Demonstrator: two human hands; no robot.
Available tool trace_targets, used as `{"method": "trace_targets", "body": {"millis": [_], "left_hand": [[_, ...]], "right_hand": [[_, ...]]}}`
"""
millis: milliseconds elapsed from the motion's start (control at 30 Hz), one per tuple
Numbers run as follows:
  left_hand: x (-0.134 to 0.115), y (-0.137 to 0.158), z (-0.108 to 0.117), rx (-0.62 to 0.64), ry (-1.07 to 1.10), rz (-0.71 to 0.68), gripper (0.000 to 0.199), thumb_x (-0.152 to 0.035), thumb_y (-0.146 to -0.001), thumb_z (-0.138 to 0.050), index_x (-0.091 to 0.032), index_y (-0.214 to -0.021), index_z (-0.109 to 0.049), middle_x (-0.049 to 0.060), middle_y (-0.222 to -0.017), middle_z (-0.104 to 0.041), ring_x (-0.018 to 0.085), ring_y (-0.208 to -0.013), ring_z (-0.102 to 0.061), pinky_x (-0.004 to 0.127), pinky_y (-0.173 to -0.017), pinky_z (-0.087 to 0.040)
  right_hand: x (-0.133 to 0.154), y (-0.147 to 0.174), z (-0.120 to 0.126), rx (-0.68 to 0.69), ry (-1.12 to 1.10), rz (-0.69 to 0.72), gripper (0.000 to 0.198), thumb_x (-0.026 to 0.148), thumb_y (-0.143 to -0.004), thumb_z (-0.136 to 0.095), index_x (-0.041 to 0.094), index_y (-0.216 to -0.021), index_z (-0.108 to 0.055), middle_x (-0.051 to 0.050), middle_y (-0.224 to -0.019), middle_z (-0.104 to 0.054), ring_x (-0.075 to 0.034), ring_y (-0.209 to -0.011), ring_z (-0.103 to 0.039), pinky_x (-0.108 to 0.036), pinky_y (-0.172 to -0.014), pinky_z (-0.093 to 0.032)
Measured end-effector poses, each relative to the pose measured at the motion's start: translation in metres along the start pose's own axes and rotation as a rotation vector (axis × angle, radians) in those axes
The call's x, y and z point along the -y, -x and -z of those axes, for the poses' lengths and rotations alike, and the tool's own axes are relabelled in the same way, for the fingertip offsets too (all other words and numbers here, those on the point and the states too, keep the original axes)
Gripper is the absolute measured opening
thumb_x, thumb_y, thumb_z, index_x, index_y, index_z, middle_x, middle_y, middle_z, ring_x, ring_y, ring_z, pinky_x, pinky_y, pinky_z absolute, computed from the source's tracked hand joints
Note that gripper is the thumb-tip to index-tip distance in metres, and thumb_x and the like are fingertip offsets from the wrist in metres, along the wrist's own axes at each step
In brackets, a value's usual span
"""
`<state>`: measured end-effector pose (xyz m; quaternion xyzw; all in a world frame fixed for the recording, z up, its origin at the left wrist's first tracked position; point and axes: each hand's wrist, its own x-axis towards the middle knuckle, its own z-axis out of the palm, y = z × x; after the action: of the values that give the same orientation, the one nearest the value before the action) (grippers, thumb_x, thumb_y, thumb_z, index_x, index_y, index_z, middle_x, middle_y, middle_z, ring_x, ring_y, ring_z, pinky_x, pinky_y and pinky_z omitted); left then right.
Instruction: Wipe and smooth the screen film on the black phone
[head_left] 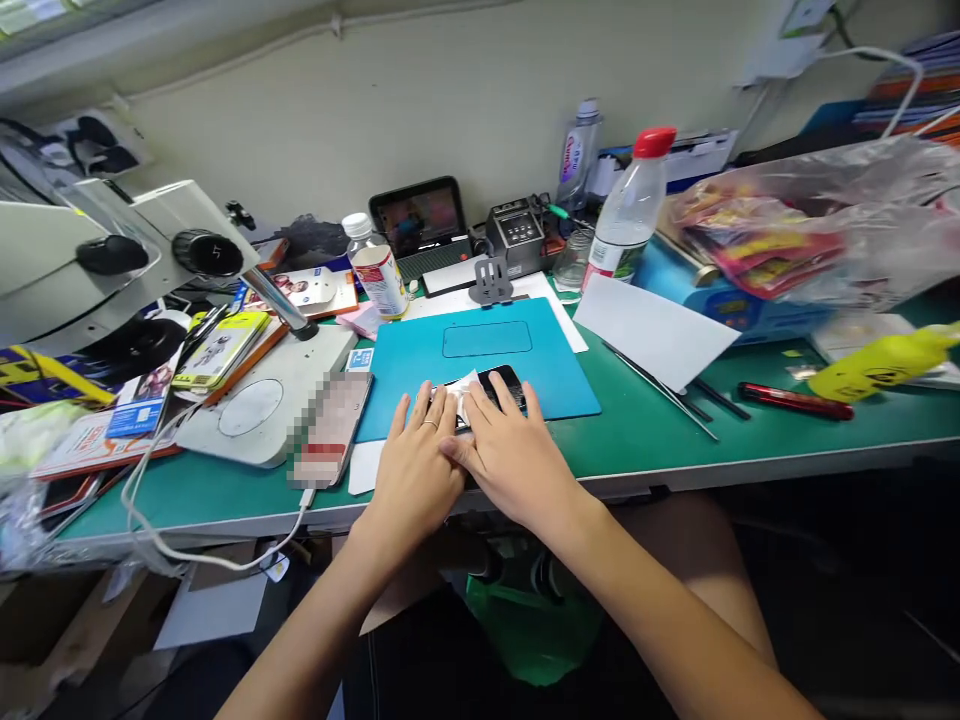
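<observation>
A black phone (508, 384) lies on the blue mat (568, 362) at the near edge of the desk, largely covered by my hands. A crumpled white tissue (463, 390) shows between my fingers and the phone. My left hand (420, 455), with a ring on one finger, rests flat with fingers stretched over the phone's left part. My right hand (517, 455) lies flat on the tissue and the phone's right part, its thumb touching my left hand. What is under the palms is hidden.
Left of the mat lies another phone (330, 430) with a white cable. A microscope stand (247, 410) stands farther left. Behind are a drink bottle (379, 270) and a small screen (420, 220). To the right are a red-capped bottle (626, 215), white paper (656, 330), tweezers (675, 400) and a yellow bottle (877, 365).
</observation>
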<state>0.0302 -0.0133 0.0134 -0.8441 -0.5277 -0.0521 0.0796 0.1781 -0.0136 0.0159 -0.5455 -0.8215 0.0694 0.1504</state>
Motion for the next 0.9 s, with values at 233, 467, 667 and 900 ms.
{"method": "trace_targets", "body": {"millis": [233,467,667,900], "left_hand": [[0.015,0.030,-0.006,-0.040,0.043,0.009,0.056,-0.019,-0.100,-0.038,-0.013,-0.156,-0.034,0.014,-0.159,-0.039,0.032,-0.152,-0.021,0.053,-0.120,-0.031],[0.011,0.025,-0.010,-0.002,0.110,0.130,0.060,-0.019,-0.097,-0.038,-0.005,-0.155,-0.032,0.016,-0.160,-0.035,0.031,-0.153,-0.020,0.050,-0.122,-0.028],[0.017,0.014,-0.006,0.028,0.110,0.138,0.057,-0.022,-0.100,-0.036,-0.004,-0.154,-0.034,0.014,-0.161,-0.034,0.031,-0.153,-0.020,0.050,-0.123,-0.026],[-0.001,0.035,-0.006,0.003,0.124,0.140,0.057,-0.020,-0.098,-0.037,-0.006,-0.154,-0.034,0.014,-0.160,-0.034,0.029,-0.153,-0.021,0.051,-0.121,-0.031]], "right_hand": [[0.018,-0.003,-0.011,0.027,-0.052,0.110,0.080,0.063,-0.101,-0.016,0.007,-0.154,-0.037,-0.014,-0.161,-0.035,-0.036,-0.152,-0.022,-0.061,-0.121,-0.017],[0.008,-0.015,-0.009,0.064,-0.016,0.202,0.079,0.062,-0.101,-0.017,0.009,-0.154,-0.037,-0.014,-0.162,-0.034,-0.037,-0.152,-0.021,-0.064,-0.120,-0.015],[0.008,-0.027,-0.012,0.046,-0.001,0.211,0.078,0.063,-0.101,-0.019,0.009,-0.154,-0.039,-0.014,-0.159,-0.039,-0.038,-0.151,-0.024,-0.065,-0.119,-0.019],[0.008,0.000,-0.015,0.033,-0.010,0.203,0.077,0.064,-0.100,-0.024,0.012,-0.153,-0.041,-0.013,-0.160,-0.037,-0.037,-0.151,-0.024,-0.065,-0.119,-0.017]]}}
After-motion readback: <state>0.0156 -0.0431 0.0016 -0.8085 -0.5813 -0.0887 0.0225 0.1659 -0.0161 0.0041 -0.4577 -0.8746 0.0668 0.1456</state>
